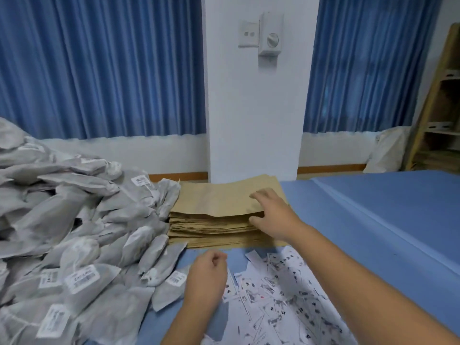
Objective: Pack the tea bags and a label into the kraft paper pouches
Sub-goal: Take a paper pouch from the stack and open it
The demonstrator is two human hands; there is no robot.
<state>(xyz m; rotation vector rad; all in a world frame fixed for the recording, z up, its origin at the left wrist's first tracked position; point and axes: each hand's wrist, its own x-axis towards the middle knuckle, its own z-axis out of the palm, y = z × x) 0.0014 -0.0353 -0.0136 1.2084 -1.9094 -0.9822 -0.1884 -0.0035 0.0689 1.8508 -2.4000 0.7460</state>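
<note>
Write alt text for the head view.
A person's right hand pinches the top pouch of a kraft pouch stack on a blue table. The left hand, curled, is between heaped tea bags and scattered labels.

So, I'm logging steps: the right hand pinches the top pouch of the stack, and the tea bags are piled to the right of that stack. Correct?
No. The head view shows the tea bags piled to the left of the stack, not the right. The right hand does pinch the top pouch.
</note>
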